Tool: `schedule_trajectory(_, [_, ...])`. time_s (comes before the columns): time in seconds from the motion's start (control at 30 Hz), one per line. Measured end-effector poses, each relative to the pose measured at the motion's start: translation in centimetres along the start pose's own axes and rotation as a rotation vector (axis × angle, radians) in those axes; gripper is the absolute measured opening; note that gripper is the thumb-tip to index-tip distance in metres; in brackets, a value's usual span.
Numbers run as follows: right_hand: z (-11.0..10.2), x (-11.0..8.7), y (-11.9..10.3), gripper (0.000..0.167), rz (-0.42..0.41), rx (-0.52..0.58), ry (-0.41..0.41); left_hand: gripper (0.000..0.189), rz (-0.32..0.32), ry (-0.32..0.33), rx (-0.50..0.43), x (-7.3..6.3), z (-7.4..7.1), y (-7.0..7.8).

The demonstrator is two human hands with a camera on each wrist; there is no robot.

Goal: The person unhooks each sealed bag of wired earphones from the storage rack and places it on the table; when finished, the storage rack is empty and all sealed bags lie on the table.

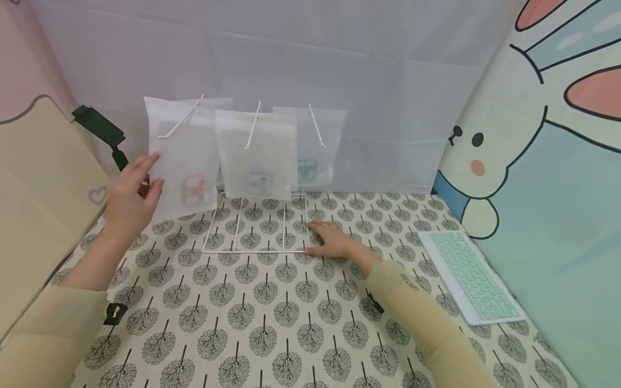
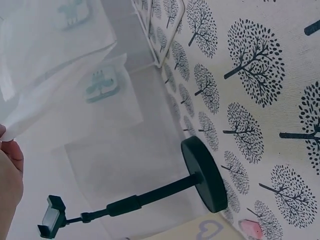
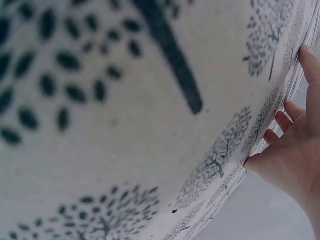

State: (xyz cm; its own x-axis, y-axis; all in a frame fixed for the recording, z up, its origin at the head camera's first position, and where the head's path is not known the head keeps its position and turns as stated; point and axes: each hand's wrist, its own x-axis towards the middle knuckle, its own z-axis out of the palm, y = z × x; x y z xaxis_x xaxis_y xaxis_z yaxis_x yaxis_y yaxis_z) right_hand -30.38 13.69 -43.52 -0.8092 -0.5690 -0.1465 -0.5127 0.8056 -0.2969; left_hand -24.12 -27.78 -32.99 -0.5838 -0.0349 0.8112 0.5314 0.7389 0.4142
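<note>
And here's the left hand (image 1: 131, 191), thumb and fingers pinching the side edge of the leftmost white bag (image 1: 179, 161), up at its wire hook (image 1: 185, 118), while the right hand (image 1: 330, 240), fingers spread, rests at the rack base (image 1: 257, 251) on the desk (image 1: 359, 323). Looks like hanging or unhooking, can't tell which; next calls for guiding that bag gently, rack steady.

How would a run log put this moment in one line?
left hand: pinches front left bag at edge | right hand: touches wire frame | middle bag: hangs from hook | keyboard: at right
</note>
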Motion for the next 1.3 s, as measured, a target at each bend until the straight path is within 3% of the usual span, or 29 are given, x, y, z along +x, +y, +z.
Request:
schedule_trajectory(0.2, [0.1,0.0,0.0,0.085,0.001,-0.014,0.002,0.052,0.024,0.006,0.044,-0.4,-1.3,1.4])
schedule_trajectory(0.57, [0.1,-0.1,-0.1,0.082,-0.004,-0.016,0.019,0.072,0.059,-0.027,0.112,-1.3,-3.3,3.8])
schedule_trajectory(0.77, [0.1,-0.1,0.0,0.084,-0.01,-0.029,0.018,0.074,0.043,-0.03,0.118,-1.7,-4.5,4.9])
schedule_trajectory(1.1, [0.1,0.0,0.1,0.085,0.011,-0.034,0.005,0.087,-0.003,-0.131,0.09,-2.2,-7.1,6.6])
schedule_trajectory(1.3, [-0.1,-0.1,0.1,0.084,-0.011,-0.02,0.006,0.091,-0.05,-0.166,0.032,-2.8,-8.5,6.8])
